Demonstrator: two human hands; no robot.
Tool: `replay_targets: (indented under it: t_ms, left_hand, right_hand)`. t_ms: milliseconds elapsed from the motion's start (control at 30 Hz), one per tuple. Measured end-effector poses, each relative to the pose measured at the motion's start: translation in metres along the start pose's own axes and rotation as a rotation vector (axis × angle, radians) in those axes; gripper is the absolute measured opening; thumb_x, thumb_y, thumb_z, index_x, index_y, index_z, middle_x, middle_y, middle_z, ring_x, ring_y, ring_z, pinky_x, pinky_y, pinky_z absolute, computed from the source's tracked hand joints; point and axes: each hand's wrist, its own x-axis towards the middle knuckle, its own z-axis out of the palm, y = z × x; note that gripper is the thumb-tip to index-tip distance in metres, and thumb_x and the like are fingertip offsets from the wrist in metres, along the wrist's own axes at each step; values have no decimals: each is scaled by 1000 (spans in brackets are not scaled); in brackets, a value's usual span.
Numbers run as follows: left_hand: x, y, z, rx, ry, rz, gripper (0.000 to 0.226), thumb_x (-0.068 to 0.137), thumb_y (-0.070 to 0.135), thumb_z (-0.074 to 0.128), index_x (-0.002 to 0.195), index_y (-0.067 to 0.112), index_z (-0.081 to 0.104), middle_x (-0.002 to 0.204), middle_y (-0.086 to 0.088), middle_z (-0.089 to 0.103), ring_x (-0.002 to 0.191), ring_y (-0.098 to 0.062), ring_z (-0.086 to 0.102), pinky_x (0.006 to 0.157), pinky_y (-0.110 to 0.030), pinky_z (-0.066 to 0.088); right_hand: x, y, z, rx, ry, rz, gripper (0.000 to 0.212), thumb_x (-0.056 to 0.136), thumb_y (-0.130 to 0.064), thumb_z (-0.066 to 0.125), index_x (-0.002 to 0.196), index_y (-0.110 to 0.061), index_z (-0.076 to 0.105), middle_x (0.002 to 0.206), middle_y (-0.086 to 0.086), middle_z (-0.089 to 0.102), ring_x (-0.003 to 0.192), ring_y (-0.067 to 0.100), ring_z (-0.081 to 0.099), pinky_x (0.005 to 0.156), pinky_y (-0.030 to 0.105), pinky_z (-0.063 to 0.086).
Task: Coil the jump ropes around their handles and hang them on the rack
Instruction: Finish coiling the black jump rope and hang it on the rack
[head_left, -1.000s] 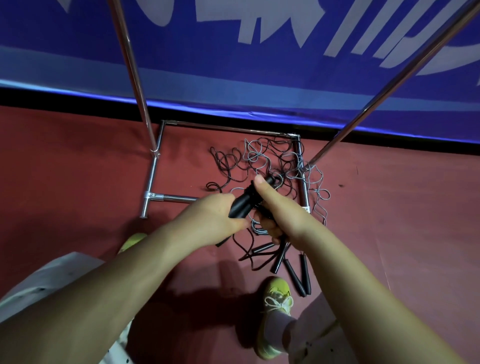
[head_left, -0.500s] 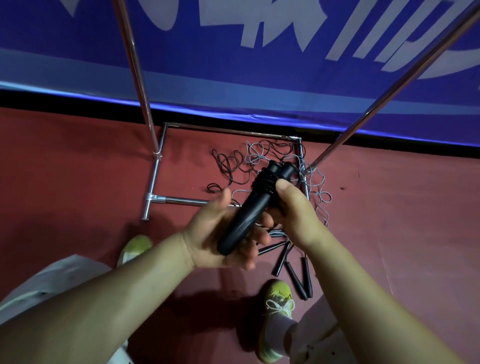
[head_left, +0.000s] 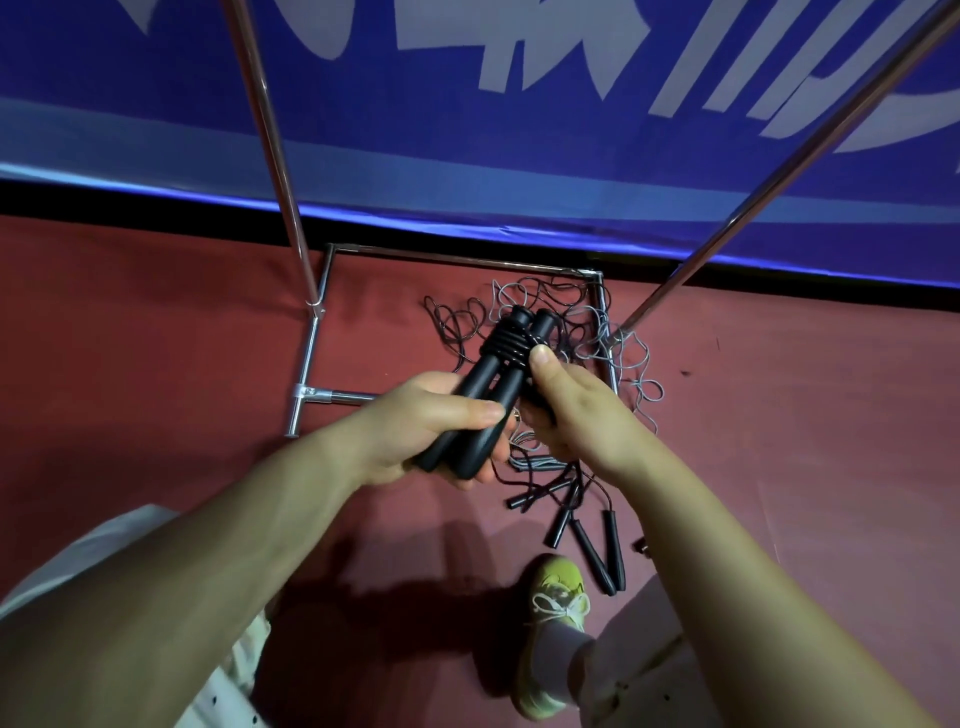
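Observation:
My left hand (head_left: 431, 423) grips the lower ends of two black jump rope handles (head_left: 485, 384) held side by side and pointing away from me. Black rope is wound several turns around their upper part (head_left: 511, 345). My right hand (head_left: 569, 405) sits just right of the handles, thumb pressed on the coil, fingers curled around the rope beneath. Below, on the red floor, lies a tangle of black and grey ropes (head_left: 561, 312) with several loose black handles (head_left: 592, 540). The chrome rack's base (head_left: 311, 353) and two slanted uprights (head_left: 270, 140) stand behind.
A blue banner wall (head_left: 467, 130) closes off the far side. My yellow-green shoe (head_left: 553, 623) stands just near the loose handles, and my light trouser leg (head_left: 130, 571) fills the lower left. The right upright (head_left: 779, 171) slants across the upper right.
The paired handles have swung up into plain view with the coil near their top. My left hand closed around their lower ends, and my right thumb moved onto the coil.

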Motion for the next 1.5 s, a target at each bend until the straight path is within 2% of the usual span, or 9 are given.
replay_targets:
  t_ms: [333, 433, 567, 900, 1033, 1167, 1333, 1433, 1500]
  left_hand:
    - [4, -1, -7, 147, 187, -34, 15, 84, 14, 66, 93, 5, 57, 71, -13, 68, 55, -24, 65, 45, -26, 48]
    - [3, 2, -6, 274, 204, -76, 2, 92, 10, 57, 92, 8, 58, 66, -7, 69, 54, -22, 65, 45, -26, 50]
    - [-3, 8, 7, 415, 224, -89, 1, 92, 10, 57, 92, 10, 56, 69, -9, 67, 53, -21, 63, 50, -29, 51]
    - [-37, 31, 78, 1332, 365, 14, 20, 89, 31, 50, 74, 20, 43, 71, 0, 54, 61, -17, 51, 52, -30, 35]
    - [-55, 36, 84, 1123, 214, 28, 25, 91, 43, 54, 97, 19, 51, 79, 2, 56, 65, -15, 52, 63, -33, 41]
    - [-61, 29, 80, 396, -17, -62, 48, 82, 55, 54, 96, 10, 59, 78, -6, 70, 66, -17, 65, 62, -31, 51]
    - [-46, -9, 65, -408, -659, -46, 54, 86, 52, 60, 113, 6, 67, 103, -10, 72, 89, -19, 71, 76, -31, 57]
    - [-44, -17, 67, -544, -696, -12, 37, 90, 37, 60, 112, 7, 66, 92, -3, 69, 81, -15, 69, 72, -28, 57]
    - [-47, -6, 60, -476, -521, -40, 35, 69, 38, 81, 91, 12, 73, 72, 1, 65, 60, -11, 64, 54, -24, 54]
  right_hand:
    - [-3, 0, -4, -94, -8, 80, 60, 96, -56, 30, 61, -21, 64, 55, 3, 47, 52, 20, 43, 59, 38, 45]
    - [-4, -1, -4, 198, -107, 252, 67, 97, -60, 21, 92, -9, 64, 56, -1, 39, 38, 10, 27, 37, 19, 30]
    - [-11, -8, -10, 292, -170, 358, 75, 95, -65, 15, 99, -2, 56, 52, -2, 39, 34, 5, 22, 32, 13, 16]
    - [-64, -23, 6, 156, 175, 249, 55, 91, -59, 39, 63, -13, 52, 49, -2, 27, 40, 12, 18, 42, 24, 11]
    - [-79, -23, 5, 269, 275, 147, 50, 90, -48, 42, 48, -21, 44, 46, -4, 25, 37, 12, 19, 41, 25, 15]
    - [-91, -17, 2, 415, 210, -12, 30, 71, -48, 41, 63, -19, 40, 49, -6, 25, 40, 7, 19, 38, 20, 18]
    - [-84, -18, 11, 489, 33, -130, 43, 55, -56, 48, 62, -13, 44, 39, -8, 37, 35, 6, 36, 38, 15, 31]
    - [-71, -21, 16, 378, -8, -87, 42, 72, -52, 36, 68, -11, 47, 36, -8, 38, 36, 8, 38, 39, 16, 33]
    - [-62, -22, 14, 293, -34, -50, 48, 75, -55, 28, 77, -13, 51, 41, -9, 42, 40, 4, 38, 39, 14, 31]
